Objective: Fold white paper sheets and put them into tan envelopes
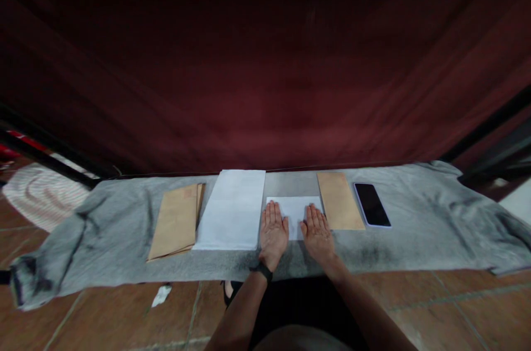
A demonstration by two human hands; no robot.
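A small white sheet of paper (293,208), which looks folded, lies on the grey cloth in front of me. My left hand (274,232) rests flat on its left end, fingers stretched out; a dark band is round that wrist. On the right end lies my right hand (317,234), also flat with the fingers extended. Left of my left hand is a stack of white paper (234,210). Just beyond my right hand, a single brown envelope (340,202) lies flat. Farther left sit several brown envelopes (176,221) in a pile.
A phone (372,205) with a pale case lies right of the single envelope. The wrinkled grey cloth (427,213) covers the narrow surface. Behind it rises a dark red wall (265,91). A white scrap (161,296) lies on the tiled floor (112,318).
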